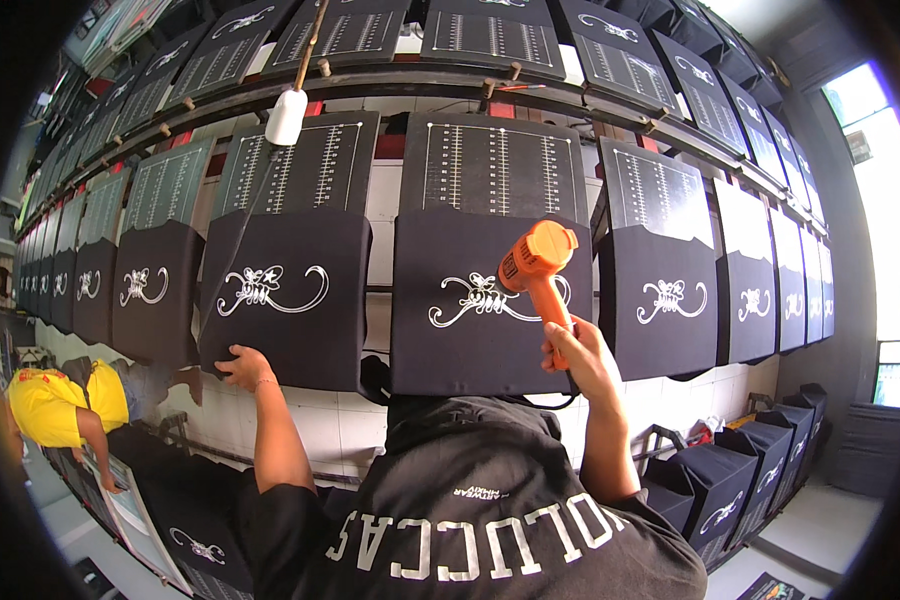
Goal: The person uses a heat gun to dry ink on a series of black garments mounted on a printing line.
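Note:
My right hand [582, 355] is wrapped round the handle of an orange heat gun [542, 262]. Its head is over a black T-shirt [470, 350] stretched on a board, partly covering the white scroll print [485, 298]. On the left, my left hand [244, 368] touches the lower edge of another black T-shirt [285, 345], fingers apart and slightly bent. That shirt bears a similar white print [270, 288]. Above each shirt shows the bare end of its dark printing board [490, 170], marked with white ruled scales.
Long rows of shirt-covered boards run left and right, with a wooden-pegged rail [410, 82] behind. A white cylinder [287, 117] hangs on a stick, a thin cord below it. At left a person in a yellow shirt [45, 408] bends by a screen frame [135, 515]. More shirts [725, 475] stand lower right.

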Demonstrator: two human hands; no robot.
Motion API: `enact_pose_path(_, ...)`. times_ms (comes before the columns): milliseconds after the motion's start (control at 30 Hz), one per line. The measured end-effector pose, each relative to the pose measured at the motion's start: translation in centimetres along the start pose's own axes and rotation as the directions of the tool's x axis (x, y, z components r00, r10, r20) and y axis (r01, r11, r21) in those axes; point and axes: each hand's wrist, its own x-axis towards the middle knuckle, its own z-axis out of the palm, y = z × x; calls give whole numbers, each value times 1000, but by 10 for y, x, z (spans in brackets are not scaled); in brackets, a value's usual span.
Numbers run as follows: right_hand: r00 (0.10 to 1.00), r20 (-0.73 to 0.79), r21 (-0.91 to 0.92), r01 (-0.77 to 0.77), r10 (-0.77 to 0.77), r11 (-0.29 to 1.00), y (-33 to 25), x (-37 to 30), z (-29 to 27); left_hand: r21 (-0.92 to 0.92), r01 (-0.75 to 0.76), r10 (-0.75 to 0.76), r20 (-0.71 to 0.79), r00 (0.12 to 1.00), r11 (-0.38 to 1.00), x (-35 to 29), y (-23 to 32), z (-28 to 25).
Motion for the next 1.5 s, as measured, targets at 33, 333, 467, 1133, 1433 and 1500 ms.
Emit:
enact_pose_path(33,1000,-13,-25,8,-8,1000,0,-2,5,-2,-10,10,17,1000,1000,-2,-1,-2)
enact_pose_path(333,997,-80,14,0,1,1000,-1,-15,15,-124,-157,160,11,987,980,19,-31,11)
enact_pose_path(467,991,-134,84,-12,23,996,10,-20,16,-135,-153,154,-1,988,979,18,-29,12)
enact_pose_path(1133,1000,-12,69,-9,10,998,7,-25,86,-201,-227,225,-33,974,953,19,-35,13)
enact_pose_path(1433,996,-95,26,4,-2,1000,0,-10,98,-236,-230,232,-21,972,944,22,-37,14)
enact_pose_path(1500,996,-91,15,1,1,1000,-5,-7,101,-248,-239,239,-32,971,939,22,-37,14)
